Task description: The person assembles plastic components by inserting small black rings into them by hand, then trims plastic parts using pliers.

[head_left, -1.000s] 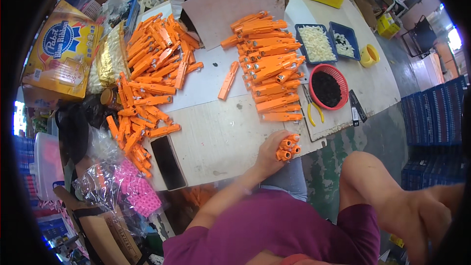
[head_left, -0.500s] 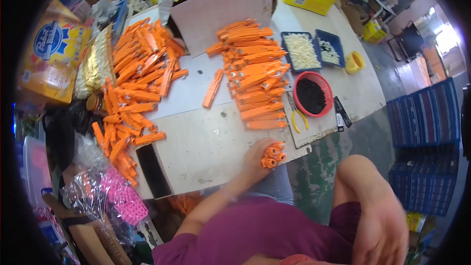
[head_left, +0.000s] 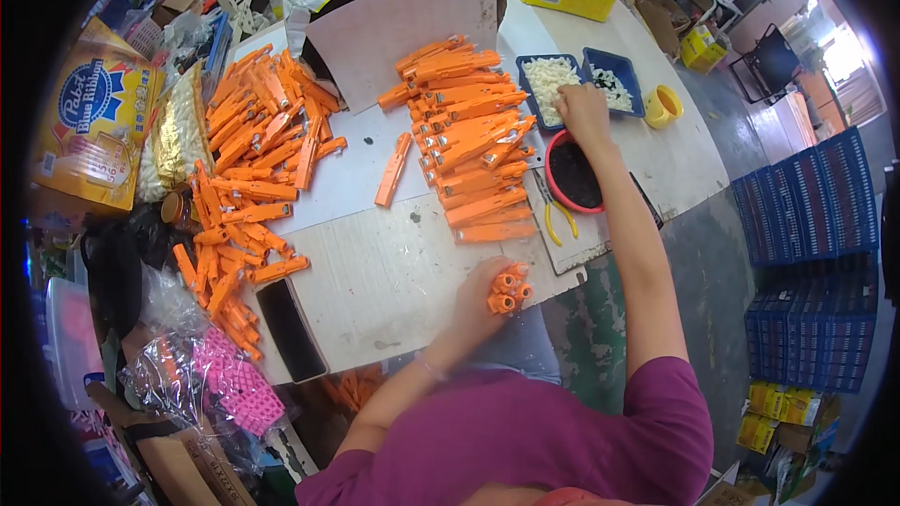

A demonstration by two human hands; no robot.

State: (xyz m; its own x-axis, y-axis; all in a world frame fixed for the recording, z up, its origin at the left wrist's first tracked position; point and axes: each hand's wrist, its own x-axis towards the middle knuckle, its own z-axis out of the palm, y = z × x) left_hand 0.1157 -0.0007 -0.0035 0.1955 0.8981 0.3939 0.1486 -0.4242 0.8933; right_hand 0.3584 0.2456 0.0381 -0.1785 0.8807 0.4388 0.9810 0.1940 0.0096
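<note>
My left hand (head_left: 478, 298), at the table's front edge, is closed around a bundle of slim orange plastic tubes (head_left: 507, 289); their open ends face up. My right arm stretches forward over the red basket. The right hand (head_left: 585, 114) reaches down to a blue tray (head_left: 528, 94) of small white pieces (head_left: 551, 75), fingers bent together at the pieces. Whatever its fingertips pinch is too small to make out. Stacked orange pieces (head_left: 473, 145) lie left of the tray, and one single orange piece (head_left: 393, 170) lies apart from them.
A loose orange heap (head_left: 267, 117) covers the table's left side. A second blue tray (head_left: 628, 75), a yellow cup (head_left: 662, 107), a red basket (head_left: 564, 189) of black bits and yellow-handled pliers (head_left: 561, 223) stand or lie at right. A phone (head_left: 292, 330) lies near the front-left edge.
My right hand has swung from beside my body, lower right, forward and left to the tray of white pieces. The left hand still holds the orange bundle.
</note>
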